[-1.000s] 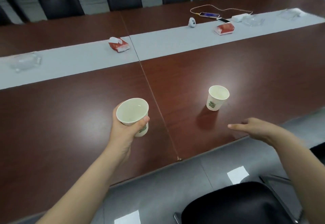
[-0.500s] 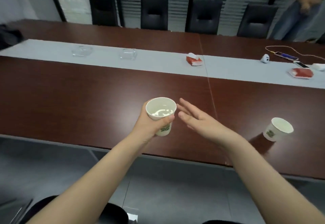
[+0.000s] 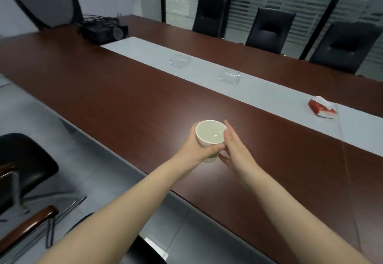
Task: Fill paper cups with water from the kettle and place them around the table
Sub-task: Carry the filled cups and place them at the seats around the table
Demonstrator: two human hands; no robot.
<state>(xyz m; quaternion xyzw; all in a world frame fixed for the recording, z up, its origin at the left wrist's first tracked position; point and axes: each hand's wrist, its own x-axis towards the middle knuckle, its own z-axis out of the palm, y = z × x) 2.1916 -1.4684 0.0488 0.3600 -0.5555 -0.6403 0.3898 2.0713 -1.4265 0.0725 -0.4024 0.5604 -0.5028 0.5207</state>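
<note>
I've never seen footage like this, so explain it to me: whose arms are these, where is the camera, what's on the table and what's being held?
There is no machine here. These are one person's bare arms, filmed by a wide-angle camera worn on their head, looking forward and down. The left hand grips a paper cup with some water in it, over the near part of a long brown table. The right hand is flat, fingers straight, against the cup's side. Down the table runs a grey strip with two glass dishes and a red and white tissue pack on it. A black projector sits at the far end, and black chairs line the far side.
</note>
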